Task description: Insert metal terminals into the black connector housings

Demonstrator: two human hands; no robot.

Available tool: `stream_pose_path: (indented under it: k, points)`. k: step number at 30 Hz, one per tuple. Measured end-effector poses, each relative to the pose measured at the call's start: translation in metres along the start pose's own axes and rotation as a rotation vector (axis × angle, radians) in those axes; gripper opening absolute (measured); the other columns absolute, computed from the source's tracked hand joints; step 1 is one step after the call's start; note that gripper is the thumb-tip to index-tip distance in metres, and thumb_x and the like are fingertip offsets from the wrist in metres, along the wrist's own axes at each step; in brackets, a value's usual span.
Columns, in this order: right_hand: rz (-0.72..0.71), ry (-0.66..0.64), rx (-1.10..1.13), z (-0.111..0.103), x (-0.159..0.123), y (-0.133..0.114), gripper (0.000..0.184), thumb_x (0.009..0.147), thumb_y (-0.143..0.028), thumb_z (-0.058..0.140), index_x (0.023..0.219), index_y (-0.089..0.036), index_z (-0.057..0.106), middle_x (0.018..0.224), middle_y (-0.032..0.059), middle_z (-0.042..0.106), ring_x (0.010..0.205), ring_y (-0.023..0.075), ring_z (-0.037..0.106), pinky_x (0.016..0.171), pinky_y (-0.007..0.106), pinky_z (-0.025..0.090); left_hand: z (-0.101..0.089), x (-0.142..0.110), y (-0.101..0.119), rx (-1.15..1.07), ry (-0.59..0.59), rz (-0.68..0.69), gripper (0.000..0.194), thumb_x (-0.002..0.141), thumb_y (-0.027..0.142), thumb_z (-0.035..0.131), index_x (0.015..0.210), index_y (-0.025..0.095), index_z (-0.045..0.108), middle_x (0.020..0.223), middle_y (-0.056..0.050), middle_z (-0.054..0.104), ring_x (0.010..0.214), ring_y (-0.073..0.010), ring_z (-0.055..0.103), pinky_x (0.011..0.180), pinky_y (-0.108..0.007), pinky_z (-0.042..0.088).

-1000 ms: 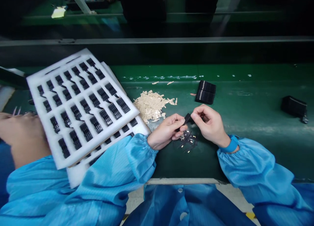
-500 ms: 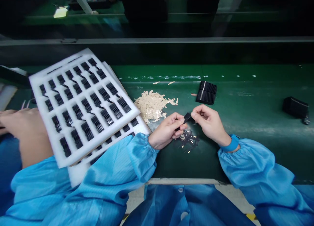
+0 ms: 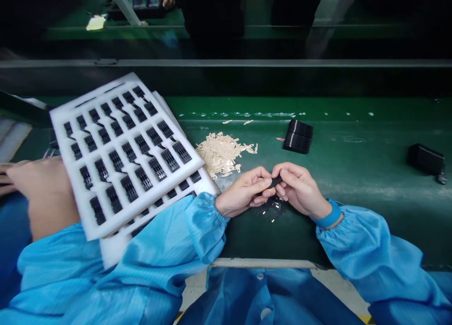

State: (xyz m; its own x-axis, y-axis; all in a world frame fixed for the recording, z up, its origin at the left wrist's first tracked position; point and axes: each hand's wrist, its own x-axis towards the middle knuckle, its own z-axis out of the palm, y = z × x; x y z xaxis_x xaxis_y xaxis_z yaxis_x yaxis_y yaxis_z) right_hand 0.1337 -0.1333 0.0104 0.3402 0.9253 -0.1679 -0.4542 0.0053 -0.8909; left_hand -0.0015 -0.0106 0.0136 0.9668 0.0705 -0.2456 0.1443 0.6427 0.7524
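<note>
A small black block-shaped part (image 3: 276,181) is pinched between the fingertips of both hands. My left hand (image 3: 249,187) is closed on its left end, and my right hand (image 3: 300,186) is closed on its right end; the fingers cover most of it. Just below the hands lies a small heap of dark pieces with shiny tips (image 3: 274,207), partly hidden by them. Beyond my left hand is a pile of thin cream-coloured flat pieces (image 3: 221,153). A block of stacked black parts (image 3: 298,137) rests on the green bench past my right hand.
White foam trays (image 3: 116,224) with rows of black parts lie stacked at the left, close to my left forearm. Another black stack (image 3: 425,159) sits far right. A co-worker's hand (image 3: 38,179) is at the left edge. A rail (image 3: 226,63) crosses behind the green bench (image 3: 353,174).
My right hand has closed in on the black part and now grips it beside my left fingers. The whole view has shifted slightly; trays and piles stay in place.
</note>
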Motion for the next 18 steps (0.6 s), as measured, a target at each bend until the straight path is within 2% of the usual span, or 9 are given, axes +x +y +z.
stream_pose_path:
  k: [3,6,8,12,15,18]
  points:
    - [0.062,-0.022,0.081,0.001,0.001,-0.002,0.028,0.088,-0.045,0.073,0.081,-0.017,0.069,0.055,-0.0055,0.047,0.044,0.0069,0.046,0.042,0.019,0.034,0.0,0.0,-0.001,0.024,-0.014,0.008,0.028,0.093,0.039,0.065,0.095,0.019,0.045,0.066,0.007,0.049,0.044,-0.0016,0.034,0.041,-0.014,0.019]
    - [0.066,-0.005,0.054,0.0,0.002,0.001,0.031,0.091,-0.049,0.069,0.085,-0.018,0.07,0.055,-0.0062,0.044,0.043,0.0074,0.045,0.039,0.02,0.034,0.001,0.0,0.0,0.038,0.012,0.012,0.029,0.094,0.039,0.065,0.093,0.019,0.044,0.067,0.007,0.05,0.044,-0.0014,0.034,0.042,-0.014,0.02]
    - [-0.018,0.021,-0.07,-0.002,0.002,0.005,0.032,0.095,-0.05,0.063,0.09,-0.019,0.071,0.057,-0.0052,0.047,0.043,0.0075,0.046,0.041,0.021,0.035,0.002,-0.001,0.001,0.033,0.025,0.004,0.029,0.094,0.039,0.065,0.093,0.019,0.043,0.067,0.007,0.05,0.044,-0.0012,0.034,0.042,-0.014,0.019]
    - [-0.294,0.088,-0.411,-0.005,-0.003,0.01,0.029,0.1,-0.044,0.058,0.097,-0.021,0.074,0.074,-0.0004,0.057,0.052,0.008,0.052,0.048,0.023,0.041,0.004,-0.002,0.001,-0.038,-0.005,-0.016,0.03,0.094,0.038,0.064,0.091,0.021,0.04,0.067,0.007,0.048,0.043,-0.0009,0.032,0.042,-0.014,0.016]
    - [-0.455,0.085,-0.62,-0.007,-0.006,0.009,0.028,0.102,-0.042,0.054,0.104,-0.023,0.074,0.08,0.0012,0.058,0.057,0.0101,0.056,0.053,0.026,0.045,0.005,-0.002,0.002,-0.051,-0.028,-0.014,0.029,0.095,0.038,0.063,0.092,0.021,0.04,0.068,0.007,0.047,0.043,-0.001,0.03,0.041,-0.015,0.014]
    - [-0.557,0.076,-0.793,-0.008,-0.006,0.006,0.024,0.098,-0.04,0.061,0.112,-0.023,0.072,0.084,0.0032,0.062,0.067,0.0146,0.059,0.061,0.029,0.049,0.005,-0.002,0.003,-0.015,-0.011,0.008,0.028,0.095,0.039,0.062,0.093,0.02,0.042,0.068,0.008,0.047,0.043,-0.0012,0.03,0.041,-0.015,0.015]
